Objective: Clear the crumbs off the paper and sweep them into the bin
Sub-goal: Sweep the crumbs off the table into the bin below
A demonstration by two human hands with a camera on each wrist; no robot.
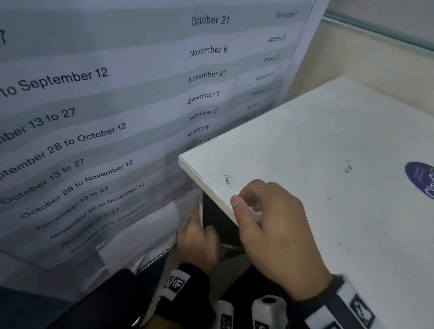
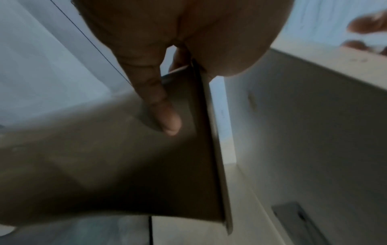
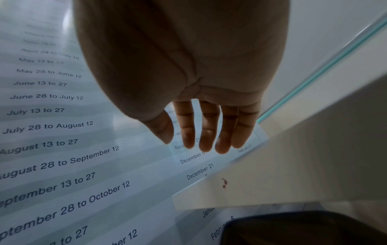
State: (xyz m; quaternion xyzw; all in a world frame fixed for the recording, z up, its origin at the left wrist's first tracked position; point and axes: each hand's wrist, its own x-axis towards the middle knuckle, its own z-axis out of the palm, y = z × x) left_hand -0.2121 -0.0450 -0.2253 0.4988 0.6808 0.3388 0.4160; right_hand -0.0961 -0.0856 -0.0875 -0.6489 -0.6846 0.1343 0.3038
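A large printed paper (image 1: 98, 103) with rows of dates stands tilted up beside the white table (image 1: 342, 138). Just below the table's corner my left hand (image 1: 199, 238) grips the paper's lower edge. In the left wrist view its thumb (image 2: 165, 116) presses on the paper's shaded side (image 2: 125, 165). A small clump of dark crumbs (image 1: 227, 179) lies on the table near that corner, also visible as crumbs (image 3: 224, 182) in the right wrist view. My right hand (image 1: 247, 198) hovers at the table's edge right behind the crumbs, holding nothing, its fingers (image 3: 207, 132) straight.
A few more specks (image 1: 349, 167) lie further in on the table, and a round blue sticker (image 1: 432, 184) is at its right. A dark rounded shape (image 3: 303, 228) sits below the table's corner; whether it is the bin I cannot tell. A wall with a glass strip (image 1: 402, 36) stands behind.
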